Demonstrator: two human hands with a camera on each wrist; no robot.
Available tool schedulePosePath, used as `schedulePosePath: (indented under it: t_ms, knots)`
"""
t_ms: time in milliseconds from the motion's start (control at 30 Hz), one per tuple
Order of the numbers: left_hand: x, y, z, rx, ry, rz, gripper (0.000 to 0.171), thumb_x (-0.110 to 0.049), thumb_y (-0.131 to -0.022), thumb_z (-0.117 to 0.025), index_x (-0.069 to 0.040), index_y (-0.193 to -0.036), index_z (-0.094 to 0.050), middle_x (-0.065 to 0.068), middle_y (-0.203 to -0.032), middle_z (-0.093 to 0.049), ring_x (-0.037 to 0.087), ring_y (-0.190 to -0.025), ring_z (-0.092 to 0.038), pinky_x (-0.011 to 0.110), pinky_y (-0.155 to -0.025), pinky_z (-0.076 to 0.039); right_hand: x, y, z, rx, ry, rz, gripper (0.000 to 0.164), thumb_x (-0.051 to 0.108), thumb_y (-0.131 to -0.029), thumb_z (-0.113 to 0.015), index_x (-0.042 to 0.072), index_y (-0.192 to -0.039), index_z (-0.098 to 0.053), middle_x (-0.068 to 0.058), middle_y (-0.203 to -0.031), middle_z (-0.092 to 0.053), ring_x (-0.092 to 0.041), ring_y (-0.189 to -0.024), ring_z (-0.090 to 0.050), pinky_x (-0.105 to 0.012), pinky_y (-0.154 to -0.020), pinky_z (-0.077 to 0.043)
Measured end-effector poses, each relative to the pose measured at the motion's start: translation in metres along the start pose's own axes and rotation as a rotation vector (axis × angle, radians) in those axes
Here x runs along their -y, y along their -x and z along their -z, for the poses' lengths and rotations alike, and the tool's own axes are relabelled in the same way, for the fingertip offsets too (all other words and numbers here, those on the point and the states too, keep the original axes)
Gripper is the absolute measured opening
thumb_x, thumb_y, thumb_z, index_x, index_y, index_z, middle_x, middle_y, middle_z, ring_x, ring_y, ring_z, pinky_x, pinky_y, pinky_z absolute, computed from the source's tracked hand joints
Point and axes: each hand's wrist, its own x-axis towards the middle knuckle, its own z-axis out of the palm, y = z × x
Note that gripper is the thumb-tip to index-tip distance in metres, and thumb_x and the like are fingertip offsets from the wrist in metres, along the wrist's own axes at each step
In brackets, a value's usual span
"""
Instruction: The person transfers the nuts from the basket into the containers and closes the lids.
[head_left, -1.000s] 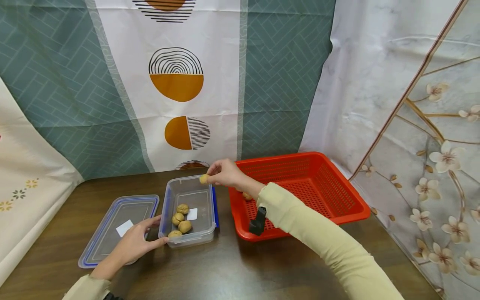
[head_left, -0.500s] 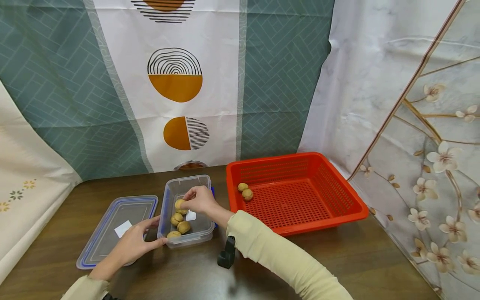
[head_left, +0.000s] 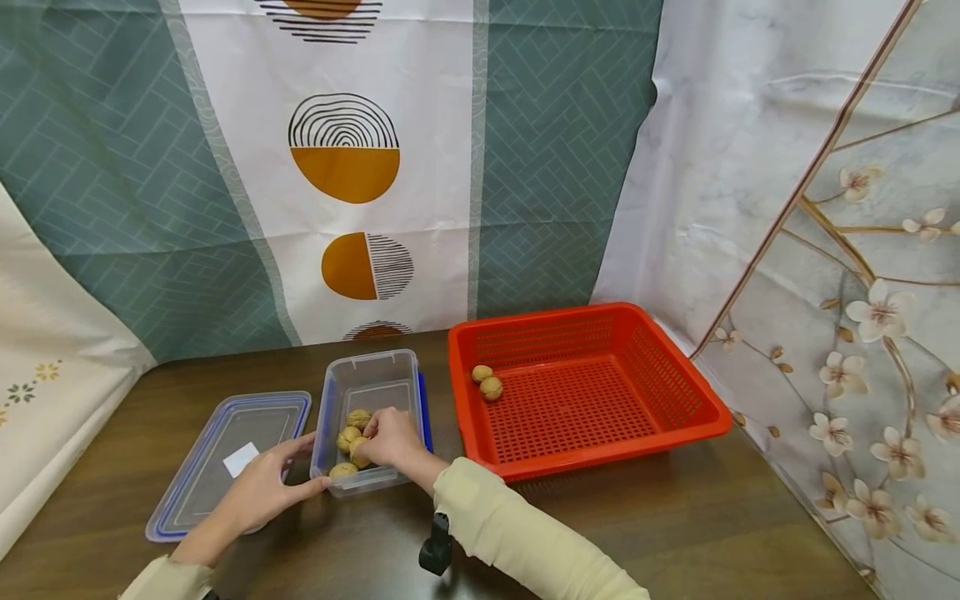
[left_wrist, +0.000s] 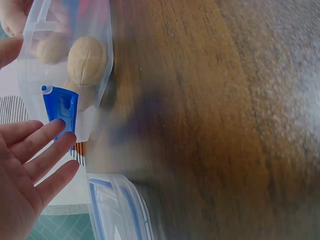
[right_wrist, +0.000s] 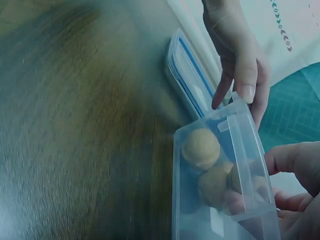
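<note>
A clear plastic box (head_left: 375, 367) with blue clips stands on the table, several walnuts (head_left: 358, 418) inside. My right hand (head_left: 392, 439) reaches down into it and pinches a walnut (head_left: 359, 452) near the front; its fingertips are partly hidden behind the hand. Through the box wall in the right wrist view, walnuts (right_wrist: 200, 148) lie close to those fingers. My left hand (head_left: 262, 490) steadies the box's front left corner, thumb at the front and fingers along the left side. In the left wrist view its straight fingers lie by a blue clip (left_wrist: 62, 106).
A clear lid (head_left: 217, 492) with a blue seal and white label lies left of the box, partly under the left hand. To the right stands a red plastic basket (head_left: 570, 458) holding two walnuts (head_left: 491, 388). Patterned cloths hang behind the table.
My right hand has come from the box's back right edge, where it held a walnut, down into the box, then moved toward its front. The left hand stays at the corner.
</note>
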Motion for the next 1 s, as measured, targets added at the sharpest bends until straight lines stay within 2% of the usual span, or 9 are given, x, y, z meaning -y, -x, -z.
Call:
schedulePosePath:
  t_ms: [200,300,433,633,800,1000]
  knots:
    - [-0.0013,0.0002,0.0017,-0.003,-0.003,-0.001,0.071,-0.043,-0.077,-0.068,0.0,-0.131,-0.047,0.013,-0.112,-0.063,0.031,-0.102,-0.059,0.047,-0.082,-0.049,-0.0013,0.0007,-0.0031,-0.024,0.001,0.008,0.008,0.015,-0.061,-0.075,0.011,-0.06,-0.068,0.008,-0.057,-0.057,-0.003,-0.054,-0.041,-0.014,-0.045,-0.033]
    - [-0.0032,-0.0007,0.003,-0.003,0.001,-0.004,0.071,-0.042,-0.077,-0.069,0.0,-0.13,-0.047,0.012,-0.11,-0.063,0.03,-0.101,-0.059,0.047,-0.082,-0.049,-0.0015,0.0008,-0.0027,-0.051,0.014,0.015,0.007,0.013,-0.062,-0.072,0.009,-0.067,-0.07,0.006,-0.064,-0.061,-0.004,-0.057,-0.045,-0.014,-0.048,-0.036]
    - [-0.0043,-0.0008,0.0028,0.001,0.001,-0.003,0.072,-0.042,-0.077,-0.069,0.001,-0.13,-0.047,0.012,-0.11,-0.063,0.029,-0.1,-0.06,0.046,-0.081,-0.049,-0.003,0.001,-0.0031,-0.083,0.042,0.024,0.015,0.011,-0.063,-0.069,0.008,-0.077,-0.071,0.004,-0.074,-0.066,-0.007,-0.065,-0.053,-0.015,-0.054,-0.04]
    - [-0.004,-0.0025,0.0033,-0.005,-0.012,0.003,0.072,-0.042,-0.076,-0.069,0.001,-0.13,-0.047,0.012,-0.109,-0.064,0.028,-0.099,-0.06,0.045,-0.082,-0.049,-0.0025,0.0005,-0.0014,-0.091,0.029,0.038,0.021,0.007,-0.063,-0.069,0.005,-0.084,-0.071,-0.001,-0.077,-0.066,-0.011,-0.07,-0.058,-0.015,-0.057,-0.042]
    - [-0.0042,-0.0023,0.0033,-0.002,-0.006,0.003,0.071,-0.042,-0.076,-0.069,0.001,-0.13,-0.047,0.012,-0.109,-0.064,0.028,-0.099,-0.06,0.046,-0.082,-0.048,-0.0028,0.0011,-0.0005,-0.095,0.018,0.048,0.023,0.007,-0.065,-0.072,0.003,-0.087,-0.07,-0.005,-0.08,-0.065,-0.013,-0.072,-0.058,-0.015,-0.059,-0.043]
    - [-0.0023,-0.0009,0.0015,-0.004,-0.002,-0.001,0.071,-0.042,-0.077,-0.069,0.0,-0.13,-0.047,0.011,-0.109,-0.064,0.029,-0.1,-0.06,0.047,-0.083,-0.048,-0.0006,0.0006,0.0032,-0.086,-0.015,0.04,0.022,0.007,-0.065,-0.074,0.004,-0.086,-0.069,-0.003,-0.08,-0.066,-0.012,-0.073,-0.059,-0.015,-0.061,-0.044]
